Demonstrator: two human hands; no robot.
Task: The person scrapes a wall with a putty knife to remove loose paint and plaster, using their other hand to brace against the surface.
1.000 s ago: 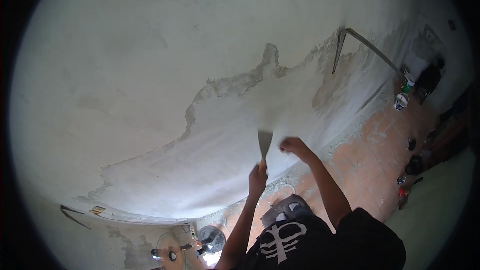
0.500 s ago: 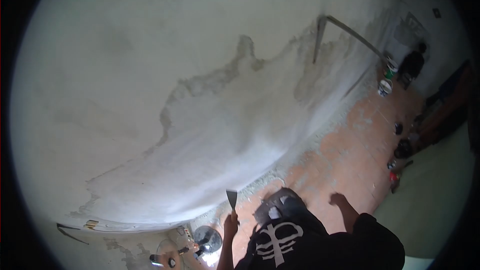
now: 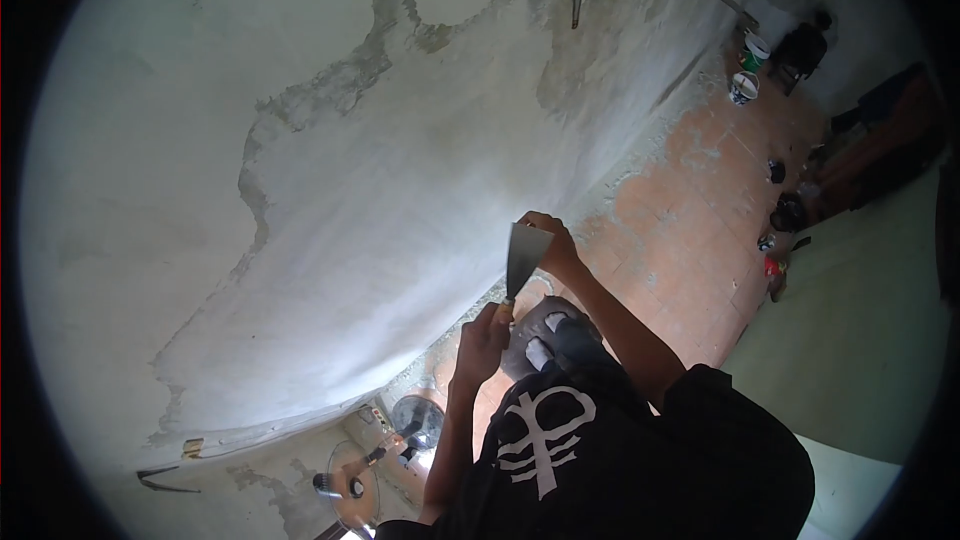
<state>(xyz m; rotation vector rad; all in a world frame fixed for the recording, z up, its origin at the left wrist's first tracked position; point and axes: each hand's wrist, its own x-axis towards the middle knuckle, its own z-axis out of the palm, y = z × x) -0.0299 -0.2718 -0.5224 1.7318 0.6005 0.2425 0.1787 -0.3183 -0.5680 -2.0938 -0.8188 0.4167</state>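
Observation:
In the head view, my left hand (image 3: 482, 345) is closed round the light-coloured handle of a putty knife (image 3: 524, 258). Its wide metal blade points up and away from me. At the blade's far end is my right hand (image 3: 552, 240), with fingers bent at the top edge and partly hidden behind the metal. The knife is in front of a wall (image 3: 380, 210) with a smooth pale patch and a rough, peeling grey border. My feet (image 3: 540, 352) stand on a dark round surface below.
Reddish floor tiles (image 3: 690, 230) with pale splatter run along the wall. Two buckets (image 3: 744, 88) are at the far end, near a dark chair-like shape (image 3: 800, 52). A standing fan (image 3: 355, 486) is at lower left. A dark-covered bulky item (image 3: 880, 160) is at right.
My left hand has raised the putty knife up and to the right. My right hand has swung from the right side to the blade. The view has tilted downward.

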